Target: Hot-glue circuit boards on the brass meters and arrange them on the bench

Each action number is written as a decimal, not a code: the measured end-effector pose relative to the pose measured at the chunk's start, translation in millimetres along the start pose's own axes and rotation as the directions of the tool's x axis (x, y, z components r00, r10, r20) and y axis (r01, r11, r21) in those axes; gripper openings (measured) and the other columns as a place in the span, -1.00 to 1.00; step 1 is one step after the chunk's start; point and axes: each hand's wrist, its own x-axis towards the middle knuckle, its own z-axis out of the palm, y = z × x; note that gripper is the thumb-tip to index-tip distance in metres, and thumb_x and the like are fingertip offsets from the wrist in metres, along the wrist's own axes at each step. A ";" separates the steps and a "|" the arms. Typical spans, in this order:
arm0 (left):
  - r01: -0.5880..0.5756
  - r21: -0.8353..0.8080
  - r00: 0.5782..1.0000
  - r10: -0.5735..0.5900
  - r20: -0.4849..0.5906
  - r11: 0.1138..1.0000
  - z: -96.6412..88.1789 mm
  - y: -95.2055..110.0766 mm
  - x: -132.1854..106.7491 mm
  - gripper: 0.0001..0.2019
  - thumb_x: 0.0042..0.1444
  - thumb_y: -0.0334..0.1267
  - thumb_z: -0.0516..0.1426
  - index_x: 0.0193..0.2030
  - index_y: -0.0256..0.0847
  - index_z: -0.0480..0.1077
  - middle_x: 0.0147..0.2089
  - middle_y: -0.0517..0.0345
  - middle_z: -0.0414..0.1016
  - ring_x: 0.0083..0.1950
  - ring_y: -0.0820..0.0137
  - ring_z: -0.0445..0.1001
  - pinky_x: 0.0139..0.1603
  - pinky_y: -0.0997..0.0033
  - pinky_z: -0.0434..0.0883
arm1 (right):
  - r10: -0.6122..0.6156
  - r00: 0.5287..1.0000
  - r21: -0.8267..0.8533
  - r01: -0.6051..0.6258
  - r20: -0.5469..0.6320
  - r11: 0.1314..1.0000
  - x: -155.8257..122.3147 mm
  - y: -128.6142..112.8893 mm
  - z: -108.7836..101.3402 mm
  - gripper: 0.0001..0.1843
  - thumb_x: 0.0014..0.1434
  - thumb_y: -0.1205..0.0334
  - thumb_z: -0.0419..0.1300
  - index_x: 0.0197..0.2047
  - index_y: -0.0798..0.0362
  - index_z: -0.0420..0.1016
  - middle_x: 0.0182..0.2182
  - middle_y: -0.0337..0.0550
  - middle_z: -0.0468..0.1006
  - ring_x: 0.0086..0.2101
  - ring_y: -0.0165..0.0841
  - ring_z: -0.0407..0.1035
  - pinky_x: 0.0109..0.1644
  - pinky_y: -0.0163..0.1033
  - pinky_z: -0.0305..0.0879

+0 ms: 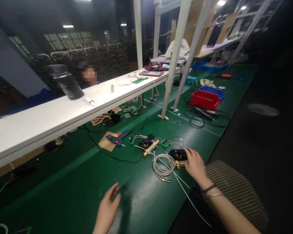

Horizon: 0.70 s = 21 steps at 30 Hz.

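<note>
My right hand reaches over the right end of a brass pipe fitting with a black housing, its fingers curled round that end. A coil of pale grey cable lies against this fitting's left side, with metal-tipped ends toward me. My left hand hovers above the green bench mat, thumb and fingers apart, holding nothing. Just beyond the coil sits a second brass fitting with a black housing. Small green circuit boards on thin wires lie beside the fittings.
A blue glue gun rests on cardboard to the left. A raised white shelf crosses the bench, carrying a dark bottle. White posts stand behind. Red and blue bins sit farther right. Another person is beyond the shelf.
</note>
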 end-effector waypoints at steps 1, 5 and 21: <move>0.003 -0.002 1.000 -0.003 0.031 1.000 27.9 34.1 23.9 -0.48 -0.09 -0.12 0.07 0.04 -0.31 0.34 -0.03 -0.04 0.46 -0.02 0.26 0.44 0.06 0.24 0.38 | -0.023 1.000 -0.032 0.023 0.013 0.999 6.8 14.2 0.2 -0.37 0.05 0.58 -0.05 0.23 0.27 0.21 0.17 0.07 0.08 0.16 -0.05 -0.04 0.26 0.06 -0.03; -0.039 0.039 0.998 0.041 -0.038 0.998 132.8 130.5 129.5 -0.42 -0.09 -0.27 0.19 0.13 -0.36 0.27 0.23 -0.16 0.18 0.28 0.25 0.14 0.28 0.36 0.09 | -0.111 0.993 -0.120 0.116 0.043 0.986 13.2 41.3 7.8 -0.37 0.01 0.58 0.04 0.21 0.25 0.25 0.15 0.07 0.10 0.10 -0.01 0.01 0.19 0.04 0.07; -0.396 -0.041 0.896 0.376 -0.237 0.917 195.0 96.9 119.6 -0.87 -0.08 -0.50 0.23 -0.35 -0.28 0.50 -0.30 0.04 0.44 -0.09 0.31 0.41 0.19 0.14 0.24 | -0.274 0.961 -0.073 0.275 0.020 0.959 26.8 76.7 22.5 -0.76 -0.06 0.42 0.04 -0.27 0.20 0.40 -0.33 -0.06 0.35 -0.22 -0.30 0.17 -0.11 -0.25 0.17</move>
